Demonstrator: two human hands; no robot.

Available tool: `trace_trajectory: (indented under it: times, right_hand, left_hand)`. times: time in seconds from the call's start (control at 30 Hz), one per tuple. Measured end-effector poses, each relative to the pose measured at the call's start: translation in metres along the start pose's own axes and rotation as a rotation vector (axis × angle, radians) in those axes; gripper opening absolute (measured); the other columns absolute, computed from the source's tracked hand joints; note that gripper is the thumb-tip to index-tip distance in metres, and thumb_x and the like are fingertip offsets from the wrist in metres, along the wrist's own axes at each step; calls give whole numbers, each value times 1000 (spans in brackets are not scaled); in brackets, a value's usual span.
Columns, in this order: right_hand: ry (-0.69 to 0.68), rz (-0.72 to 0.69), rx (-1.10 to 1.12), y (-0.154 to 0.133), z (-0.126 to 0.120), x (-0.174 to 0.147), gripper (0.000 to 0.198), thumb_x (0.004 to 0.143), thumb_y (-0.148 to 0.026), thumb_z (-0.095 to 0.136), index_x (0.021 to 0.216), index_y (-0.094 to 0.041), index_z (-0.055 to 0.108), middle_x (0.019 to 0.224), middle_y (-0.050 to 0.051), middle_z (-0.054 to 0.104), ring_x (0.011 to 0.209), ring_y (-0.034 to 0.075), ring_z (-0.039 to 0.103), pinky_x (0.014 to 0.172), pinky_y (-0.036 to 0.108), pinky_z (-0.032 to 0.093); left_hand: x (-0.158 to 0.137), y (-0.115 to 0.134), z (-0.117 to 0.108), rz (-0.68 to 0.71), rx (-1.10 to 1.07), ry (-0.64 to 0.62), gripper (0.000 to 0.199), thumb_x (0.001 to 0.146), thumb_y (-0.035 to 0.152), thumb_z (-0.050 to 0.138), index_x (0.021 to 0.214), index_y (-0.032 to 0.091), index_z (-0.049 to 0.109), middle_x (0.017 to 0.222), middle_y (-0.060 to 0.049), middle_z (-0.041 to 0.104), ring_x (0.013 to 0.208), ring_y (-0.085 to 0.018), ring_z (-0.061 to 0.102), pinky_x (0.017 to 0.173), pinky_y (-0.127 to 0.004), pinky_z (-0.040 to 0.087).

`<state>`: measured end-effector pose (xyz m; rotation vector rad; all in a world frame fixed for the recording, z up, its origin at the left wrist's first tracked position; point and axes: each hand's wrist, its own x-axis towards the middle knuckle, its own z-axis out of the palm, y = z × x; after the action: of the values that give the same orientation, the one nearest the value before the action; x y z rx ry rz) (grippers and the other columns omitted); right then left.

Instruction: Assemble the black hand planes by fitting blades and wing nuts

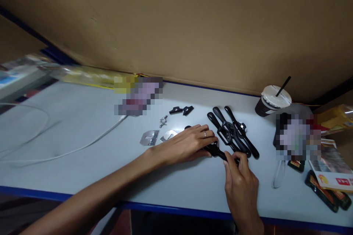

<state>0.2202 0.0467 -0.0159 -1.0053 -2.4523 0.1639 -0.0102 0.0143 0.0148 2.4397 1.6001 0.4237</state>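
A black spokeshave (220, 153) lies low over the table under both hands. My left hand (194, 139), a ring on one finger, is closed over its middle and hides most of that part. The thumb and fingers of my right hand (241, 180) pinch its near handle end. Just beyond, three more black spokeshaves (230, 132) lie side by side. Left of my hands are a flat metal blade (149, 138) and a second blade (168, 135), partly behind my left hand. Small thumbscrews (163, 121) and two black cap pieces (181, 110) sit farther back.
A lidded cup with a straw (273, 101) stands at the back right. Blurred-out items, a printed packet (332, 165) and dark green-black objects (321, 191) lie at the right. A white cable (93, 143) crosses the left of the table. Cardboard (176, 25) rises behind.
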Motion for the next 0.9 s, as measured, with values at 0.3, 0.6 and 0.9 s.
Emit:
trace_trajectory:
  times: [0.3,0.6,0.9]
  right_hand:
    - [-11,-7,-30,1,2,-2,35,105,-18,40,119,-18,71,105,10,67,65,14,64,51,25,47]
    - [-2,-4,-56,0,2,-1,35,106,-21,38,117,-19,72,104,10,67,62,14,63,50,25,46]
    - [22,-2,-8,1,2,1,39,108,-27,35,115,-18,73,101,9,67,58,12,61,48,24,44]
  left_hand:
    - [-1,4,-6,-35,-157,-54,30,99,32,58,124,16,61,104,-8,63,96,-22,58,80,-35,49]
    - [0,9,-8,-64,-2,-72,35,97,33,61,127,16,58,105,-9,63,94,-23,58,81,-37,48]
    - [-2,8,-14,-59,213,-47,25,101,36,56,111,15,62,91,-7,67,86,-21,60,75,-34,46]
